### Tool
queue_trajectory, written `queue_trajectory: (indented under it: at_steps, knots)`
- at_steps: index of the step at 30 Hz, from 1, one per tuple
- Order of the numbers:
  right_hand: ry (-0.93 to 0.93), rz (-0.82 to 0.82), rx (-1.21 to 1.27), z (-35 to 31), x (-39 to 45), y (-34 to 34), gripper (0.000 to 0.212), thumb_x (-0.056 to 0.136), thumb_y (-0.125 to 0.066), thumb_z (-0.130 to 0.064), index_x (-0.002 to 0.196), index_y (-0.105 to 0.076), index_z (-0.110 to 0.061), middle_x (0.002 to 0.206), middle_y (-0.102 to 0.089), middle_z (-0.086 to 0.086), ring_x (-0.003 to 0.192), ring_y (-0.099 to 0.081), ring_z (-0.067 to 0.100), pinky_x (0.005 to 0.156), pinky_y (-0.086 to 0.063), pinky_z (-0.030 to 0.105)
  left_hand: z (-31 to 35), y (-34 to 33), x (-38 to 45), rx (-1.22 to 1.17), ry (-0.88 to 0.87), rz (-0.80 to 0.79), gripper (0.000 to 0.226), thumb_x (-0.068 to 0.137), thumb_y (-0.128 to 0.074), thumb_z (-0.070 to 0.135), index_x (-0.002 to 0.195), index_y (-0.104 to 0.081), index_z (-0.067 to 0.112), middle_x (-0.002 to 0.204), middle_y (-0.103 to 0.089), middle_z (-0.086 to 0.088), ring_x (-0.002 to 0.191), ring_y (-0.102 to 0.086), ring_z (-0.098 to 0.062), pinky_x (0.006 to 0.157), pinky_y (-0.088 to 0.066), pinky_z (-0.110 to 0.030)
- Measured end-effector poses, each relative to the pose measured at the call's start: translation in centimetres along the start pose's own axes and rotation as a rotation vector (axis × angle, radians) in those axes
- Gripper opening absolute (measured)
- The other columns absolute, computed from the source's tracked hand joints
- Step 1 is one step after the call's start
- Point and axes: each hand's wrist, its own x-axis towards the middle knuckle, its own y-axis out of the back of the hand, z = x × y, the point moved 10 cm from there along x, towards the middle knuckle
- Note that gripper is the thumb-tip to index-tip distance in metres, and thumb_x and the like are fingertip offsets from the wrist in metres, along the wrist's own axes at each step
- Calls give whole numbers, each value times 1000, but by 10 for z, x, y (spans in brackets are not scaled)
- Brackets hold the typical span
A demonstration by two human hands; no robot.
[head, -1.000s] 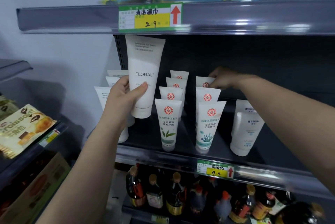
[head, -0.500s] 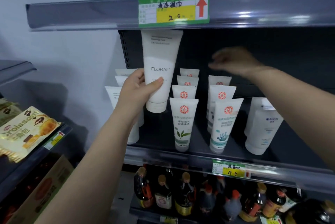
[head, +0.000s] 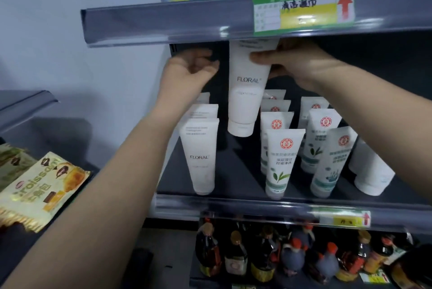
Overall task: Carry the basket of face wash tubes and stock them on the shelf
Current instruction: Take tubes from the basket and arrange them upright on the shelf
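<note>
- The right hand (head: 297, 66) grasps a white FLORAL tube (head: 245, 92) near its flat crimped end, thumb across the front and fingers wrapped behind.
- The tube hangs in the air above the middle shelf (head: 233, 204), clear of its deck; its top edge is hidden behind the lip of the upper shelf (head: 163, 24).
- Its long axis runs close to vertical, cap pointing down and crimp pointing up, with the printed face toward the camera.
- The left hand (head: 189, 73) is just left of the tube, apart from it, fingers loosely bent and holding nothing.
- Below that hand a row of standing FLORAL tubes (head: 201, 155) rests cap-down on the middle shelf, running back toward the rear panel.
- To the right of the held tube stand two rows of red-emblem tubes (head: 281, 162), also cap-down, and beyond them plain white tubes (head: 371, 174).
- Dark bottles (head: 236, 256) fill the shelf beneath; a croissant packet (head: 39, 188) lies on a neighbouring rack at left.
</note>
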Motion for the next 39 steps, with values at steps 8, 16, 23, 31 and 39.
queue_trajectory:
  at_steps: [8,16,23,31,39]
  knots:
    - [-140,-1,-125,21,24,-19,31,82,-66,-7,109,-57,-21,93,-64,-13,79,-61,-5,60,-53,11,-82,23,30,409,229,-206,32,91,-56,20,121,-57,10,120,-59,-6,106,-55,-17,78,-38,-13]
    - [-241,7,-265,47,68,-40,50,83,-65,-5,129,-47,-9,120,-59,3,102,-56,12,67,-49,16,-126,13,35,324,297,-383,12,92,-51,13,99,-60,18,104,-59,-2,84,-54,-12,67,-48,-22]
    - [-290,-17,-357,66,102,-64,47,83,-63,-1,128,-47,-2,126,-57,12,118,-54,22,88,-47,27,-133,12,42,248,261,-435,14,94,-51,13,102,-61,19,101,-60,-1,90,-55,-13,65,-48,-21]
    - [-414,-111,-417,108,106,-94,45,81,-66,2,124,-52,3,122,-61,17,111,-59,24,82,-49,25,-141,19,41,201,277,-372,18,93,-53,18,108,-61,16,102,-60,0,79,-53,-7,63,-49,-18]
    - [-445,-173,-453,126,103,-111,38,83,-64,-1,120,-58,0,111,-63,13,86,-60,15,70,-55,21,-145,38,33,154,287,-310,11,92,-53,14,102,-58,17,89,-60,4,77,-57,-11,58,-44,-17]
